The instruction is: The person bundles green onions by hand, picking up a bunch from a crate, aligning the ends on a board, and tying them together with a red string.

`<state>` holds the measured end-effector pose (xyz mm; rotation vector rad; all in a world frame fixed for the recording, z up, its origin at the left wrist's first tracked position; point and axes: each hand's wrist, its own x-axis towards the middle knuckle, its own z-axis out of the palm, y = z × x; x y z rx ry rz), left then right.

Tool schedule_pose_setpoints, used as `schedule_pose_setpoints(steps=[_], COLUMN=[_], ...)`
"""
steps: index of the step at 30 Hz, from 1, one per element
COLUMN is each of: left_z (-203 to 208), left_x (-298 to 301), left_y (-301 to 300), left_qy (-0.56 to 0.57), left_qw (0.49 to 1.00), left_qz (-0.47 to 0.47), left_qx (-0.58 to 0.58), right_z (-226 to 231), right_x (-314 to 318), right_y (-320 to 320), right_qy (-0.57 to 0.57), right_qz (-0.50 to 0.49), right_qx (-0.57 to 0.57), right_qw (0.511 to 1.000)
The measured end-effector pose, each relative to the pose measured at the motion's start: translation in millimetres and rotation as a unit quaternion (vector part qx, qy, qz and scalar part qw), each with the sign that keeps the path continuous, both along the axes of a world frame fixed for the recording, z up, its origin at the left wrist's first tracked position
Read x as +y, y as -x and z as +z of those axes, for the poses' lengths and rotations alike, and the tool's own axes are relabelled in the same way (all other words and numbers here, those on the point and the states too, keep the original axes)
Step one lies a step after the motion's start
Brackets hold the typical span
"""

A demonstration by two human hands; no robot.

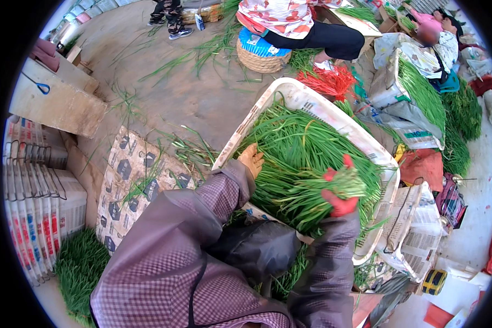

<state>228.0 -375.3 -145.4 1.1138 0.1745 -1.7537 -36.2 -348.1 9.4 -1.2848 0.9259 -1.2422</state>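
A white plastic crate (306,90) in front of me is heaped with long green chives (295,142). At its left side, my left hand (251,160), in a yellowish glove, rests at the edge of the heap with its fingers apart and nothing visible in them. Over the right part of the heap, my right hand (340,203) wears a red glove. Its fingers are closed around a bunch of chives (349,183), whose pale ends point toward the right. That hand is slightly blurred.
Stacked white crates (41,202) stand at the left beside more greens (82,268). A patterned board (128,180) lies on the floor, with loose leaves nearby. Ahead, a person sits on a woven stool (262,57) near red ties (331,82). Another full crate (421,93) stands far right.
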Motion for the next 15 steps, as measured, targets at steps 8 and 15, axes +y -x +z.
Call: schedule_pose_setpoints(steps=[8,15], left_z=[-5,39], left_x=[-2,35], left_y=[2,11], left_qy=[0.003,0.212], left_qw=[0.996,0.961], left_qz=[-0.061,-0.095], left_qx=[-0.065,-0.147], right_z=[150,195], right_x=[67,131], right_y=[110,99], right_qy=[0.215,0.341], right_qz=[-0.317,-0.365], right_qx=[-0.018,0.199], right_qw=[0.924,0.843])
